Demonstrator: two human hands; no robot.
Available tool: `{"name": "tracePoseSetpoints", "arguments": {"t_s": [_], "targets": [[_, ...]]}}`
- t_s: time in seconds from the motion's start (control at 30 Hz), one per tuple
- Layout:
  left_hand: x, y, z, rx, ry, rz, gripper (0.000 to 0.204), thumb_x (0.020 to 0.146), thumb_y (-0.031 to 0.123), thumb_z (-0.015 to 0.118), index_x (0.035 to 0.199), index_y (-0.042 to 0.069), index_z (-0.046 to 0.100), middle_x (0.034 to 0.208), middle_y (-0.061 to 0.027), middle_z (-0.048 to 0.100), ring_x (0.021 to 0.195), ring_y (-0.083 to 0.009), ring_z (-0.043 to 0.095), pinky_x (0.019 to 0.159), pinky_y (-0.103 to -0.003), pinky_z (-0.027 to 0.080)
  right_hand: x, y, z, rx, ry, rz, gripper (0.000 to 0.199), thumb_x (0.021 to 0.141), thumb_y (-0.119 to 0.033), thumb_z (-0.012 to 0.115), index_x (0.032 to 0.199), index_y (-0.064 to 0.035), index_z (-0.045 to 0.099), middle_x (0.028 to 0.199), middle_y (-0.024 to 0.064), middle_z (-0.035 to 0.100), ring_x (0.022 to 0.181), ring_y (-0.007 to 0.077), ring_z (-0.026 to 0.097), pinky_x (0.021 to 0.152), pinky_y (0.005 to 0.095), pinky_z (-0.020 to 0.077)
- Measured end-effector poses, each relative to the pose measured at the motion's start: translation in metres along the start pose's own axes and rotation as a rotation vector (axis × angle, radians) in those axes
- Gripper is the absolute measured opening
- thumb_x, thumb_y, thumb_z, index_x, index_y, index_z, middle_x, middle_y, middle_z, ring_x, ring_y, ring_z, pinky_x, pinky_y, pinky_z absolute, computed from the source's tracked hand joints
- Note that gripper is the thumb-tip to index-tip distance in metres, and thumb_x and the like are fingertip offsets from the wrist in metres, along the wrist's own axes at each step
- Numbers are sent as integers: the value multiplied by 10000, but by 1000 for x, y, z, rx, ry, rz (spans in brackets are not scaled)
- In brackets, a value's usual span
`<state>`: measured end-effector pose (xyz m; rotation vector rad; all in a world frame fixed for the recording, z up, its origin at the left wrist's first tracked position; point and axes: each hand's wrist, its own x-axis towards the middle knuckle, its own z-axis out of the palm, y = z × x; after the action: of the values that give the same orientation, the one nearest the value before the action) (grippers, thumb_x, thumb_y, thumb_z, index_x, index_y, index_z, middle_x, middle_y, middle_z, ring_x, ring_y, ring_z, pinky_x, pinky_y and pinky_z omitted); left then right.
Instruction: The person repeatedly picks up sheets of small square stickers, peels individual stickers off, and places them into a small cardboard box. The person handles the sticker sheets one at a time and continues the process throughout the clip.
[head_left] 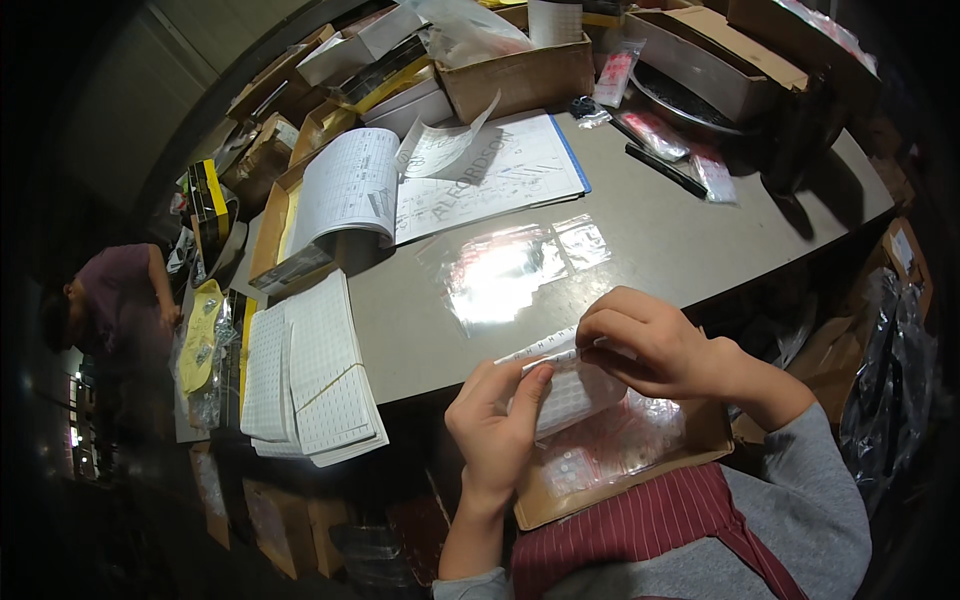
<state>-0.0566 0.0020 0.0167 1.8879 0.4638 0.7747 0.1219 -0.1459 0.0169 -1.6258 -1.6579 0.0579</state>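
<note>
Head view: both hands pinch a white label strip.
Left hand [497, 420] and right hand [650, 345] grip the strip [540, 350] at lower centre, above a brown box [560, 500] of clear bags.

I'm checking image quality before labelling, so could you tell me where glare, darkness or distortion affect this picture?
Head view: strong glare whitens the clear plastic bags on the grey table; the corners fall to black and straight edges bow from the fisheye; both hands, left hand and right hand, are evenly lit and sharp.

Two hands, left [497, 420] and right [650, 343], at one small clear bag [572, 388]. Two empty clear bags [505, 268] on the surface [660, 240]. One open binder [440, 180]. One black marker [665, 170]. Two stacks of printed sheets [310, 375]. One other person [105, 310].
</note>
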Motion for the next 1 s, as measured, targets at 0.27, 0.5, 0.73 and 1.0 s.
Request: {"name": "tracePoseSetpoints", "arguments": {"t_s": [0.27, 0.5, 0.73, 1.0], "targets": [[10, -31, -4, -155, -1, -213, 159, 916, 79, 780, 844, -47, 712, 752, 23, 641, 707, -55, 528, 633, -231, 418, 35, 38, -24, -72, 76, 43, 179, 833, -120, 677, 976, -41, 604, 1101, 148, 602, 1086, 349, 570, 958, 429, 471], [13, -36, -14, -194, -110, -227, 156, 925, 78, 766, 1019, -47, 761, 870, -91, 716, 809, -133, 638, 742, -271, 498, 55, 116, -36, -331, -112, 162, 221, 853, -206, 723, 982, -57, 622, 1179, 108, 588, 1185, 289, 468, 1033, 410, 402], [6, -31, -18, -344, -54, -167, 140, 911, 38, 755, 1033, -26, 775, 897, -96, 726, 843, -143, 665, 757, -265, 505, 62, 93, -75, -354, -353, 465, 653, 784, -387, 852, 1282, -72, 569, 1263, 150, 537, 1235, 342, 459, 1074, 434, 401], [1, -16, -33, -12, -97, 128, 159, 859, -39, 725, 1011, -23, 772, 902, -90, 722, 746, -137, 627, 705, -240, 474, 50, 16, -60, 67, -418, 170, 418, 879, -236, 738, 1224, -42, 604, 1188, 161, 617, 1154, 320, 604, 983, 426, 499]]}}
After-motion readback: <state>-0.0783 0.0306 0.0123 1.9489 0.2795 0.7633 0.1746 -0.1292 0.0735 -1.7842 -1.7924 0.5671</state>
